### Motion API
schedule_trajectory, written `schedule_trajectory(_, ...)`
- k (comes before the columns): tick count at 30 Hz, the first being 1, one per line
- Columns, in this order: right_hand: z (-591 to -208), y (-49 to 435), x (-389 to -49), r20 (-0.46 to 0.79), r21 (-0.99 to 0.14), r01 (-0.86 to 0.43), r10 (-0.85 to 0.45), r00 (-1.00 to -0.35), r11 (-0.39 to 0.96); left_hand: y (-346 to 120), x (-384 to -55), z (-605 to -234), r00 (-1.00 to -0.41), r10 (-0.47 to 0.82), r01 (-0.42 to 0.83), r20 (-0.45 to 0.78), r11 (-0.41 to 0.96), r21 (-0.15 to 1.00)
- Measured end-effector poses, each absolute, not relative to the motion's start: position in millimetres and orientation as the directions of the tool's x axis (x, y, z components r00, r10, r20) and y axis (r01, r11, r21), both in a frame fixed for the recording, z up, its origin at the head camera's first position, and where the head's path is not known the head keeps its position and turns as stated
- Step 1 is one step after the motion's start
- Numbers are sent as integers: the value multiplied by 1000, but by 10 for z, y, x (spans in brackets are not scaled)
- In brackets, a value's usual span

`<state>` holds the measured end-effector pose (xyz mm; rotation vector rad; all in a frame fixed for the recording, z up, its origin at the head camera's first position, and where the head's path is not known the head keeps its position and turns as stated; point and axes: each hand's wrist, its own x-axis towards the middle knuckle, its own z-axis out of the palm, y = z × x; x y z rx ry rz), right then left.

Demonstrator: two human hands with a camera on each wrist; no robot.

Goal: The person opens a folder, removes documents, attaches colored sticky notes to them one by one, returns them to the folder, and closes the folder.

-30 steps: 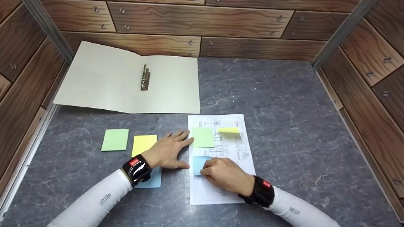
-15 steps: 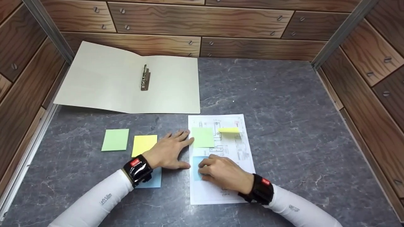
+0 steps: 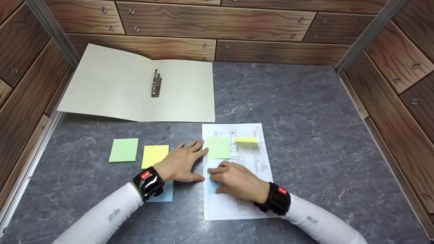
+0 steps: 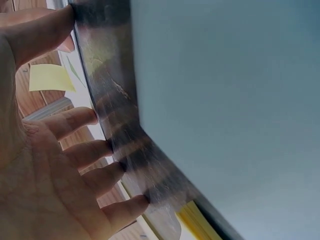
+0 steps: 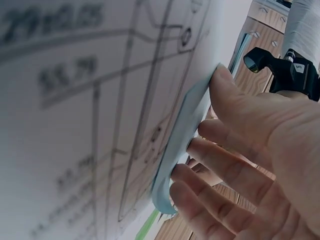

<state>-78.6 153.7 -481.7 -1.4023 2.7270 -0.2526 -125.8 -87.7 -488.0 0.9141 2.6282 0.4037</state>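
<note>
Blue note [image 3: 211, 185] sits lower centre, frame-left under my right grip [image 3: 239, 180], fingers loose, just touching; splayed left grip [image 3: 181, 163] is farther.

A folder [image 3: 108, 84] lay at the far left of the surface [image 3: 305, 118], before the rear wall [image 3: 217, 22], with a clip [image 3: 156, 83] on it just right of the fold. A paper sheet [image 3: 225, 210] lay nearer the person, bearing a far-left note [image 3: 218, 147], a far-right note [image 3: 246, 140] and a near-left note [image 3: 212, 186], the last beneath the right hand [image 3: 237, 181]. To the sheet's left lay the outermost pad [image 3: 123, 150], the middle pad [image 3: 153, 156] to its right and the nearest pad [image 3: 165, 195] before that, partly hidden under the left wrist. The left hand [image 3: 181, 162] reached the sheet's left edge.
</note>
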Motion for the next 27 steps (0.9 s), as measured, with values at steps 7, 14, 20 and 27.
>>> schedule_trajectory(7, -4817, 1622, -761, 35, -214, -760, -773, -634, 614, -870, -1256, -4888, -743, 629, 534, -227, 762, 367)
schedule_trajectory(14, -4832, 1731, -730, 51, -210, -737, -746, -664, 642, -861, -1250, -4882, -745, 624, 527, -236, 768, 364)
schedule_trajectory(20, -4828, 1822, -721, 42, -231, -713, -725, -687, 662, -857, -1254, -4876, -743, 624, 525, -241, 767, 369)
schedule_trajectory(27, -4824, 1942, -716, 63, -244, -689, -698, -713, 682, -864, -1259, -4862, -740, 631, 534, -231, 761, 369)
